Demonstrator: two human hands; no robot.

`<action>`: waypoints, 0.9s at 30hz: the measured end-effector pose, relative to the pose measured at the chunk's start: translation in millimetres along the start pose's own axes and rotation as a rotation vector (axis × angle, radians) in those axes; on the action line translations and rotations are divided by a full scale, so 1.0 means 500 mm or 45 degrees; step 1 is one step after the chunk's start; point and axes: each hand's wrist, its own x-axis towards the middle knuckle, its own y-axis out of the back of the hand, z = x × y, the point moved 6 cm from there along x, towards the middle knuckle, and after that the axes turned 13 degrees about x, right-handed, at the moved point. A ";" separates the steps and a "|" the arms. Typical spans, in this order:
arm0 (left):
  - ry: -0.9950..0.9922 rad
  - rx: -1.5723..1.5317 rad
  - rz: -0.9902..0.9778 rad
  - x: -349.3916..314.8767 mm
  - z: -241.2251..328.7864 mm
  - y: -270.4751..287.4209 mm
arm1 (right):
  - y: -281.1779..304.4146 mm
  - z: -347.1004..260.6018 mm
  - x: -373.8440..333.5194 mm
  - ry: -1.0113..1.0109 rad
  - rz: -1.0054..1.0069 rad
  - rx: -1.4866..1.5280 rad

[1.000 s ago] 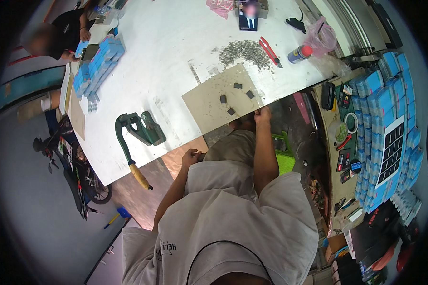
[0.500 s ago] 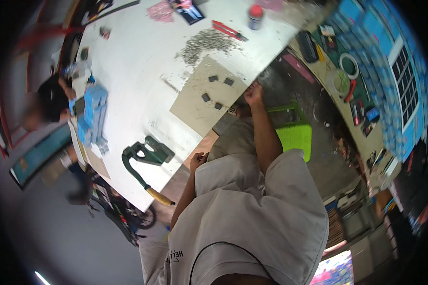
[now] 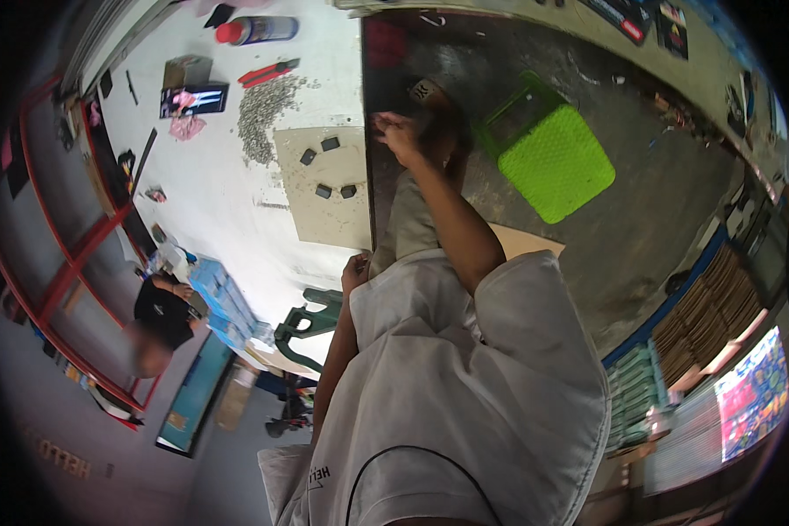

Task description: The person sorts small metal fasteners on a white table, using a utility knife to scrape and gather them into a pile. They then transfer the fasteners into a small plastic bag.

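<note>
My right hand (image 3: 397,138) is just off the table's right edge, above the floor, with fingers reaching toward that edge and somewhat apart; I see nothing in it. My left hand (image 3: 354,271) rests by my thigh at the table edge, its fingers curled and partly hidden, so what they hold cannot be made out. Nearest to both hands, a tan board (image 3: 311,219) lies on the white table (image 3: 210,202). Several small dark rectangular blocks (image 3: 323,190) are spread over it. A heap of small grey pieces (image 3: 263,118) lies at the board's far left.
Red-handled cutters (image 3: 268,74), a spray can with a red cap (image 3: 259,31) and a lit phone (image 3: 193,103) sit farther back. A dark green hand tool (image 3: 311,320) lies near my left arm. At right stands a bright green stool (image 3: 557,162). Another person (image 3: 162,311) is at the far left.
My view has swung to the right, so the table appears turned and more floor shows. My right hand has shifted from the board's corner to beside the table edge, its fingers stretching out.
</note>
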 end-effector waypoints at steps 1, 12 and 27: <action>-0.038 0.034 0.014 0.010 0.030 0.013 | 0.008 0.013 0.004 0.004 -0.024 -0.017; -0.017 0.039 -0.063 0.011 0.144 0.050 | 0.002 0.027 0.051 0.136 -0.004 0.223; 0.010 -0.044 -0.089 -0.006 0.144 0.013 | -0.002 0.043 0.100 -0.177 -0.061 0.701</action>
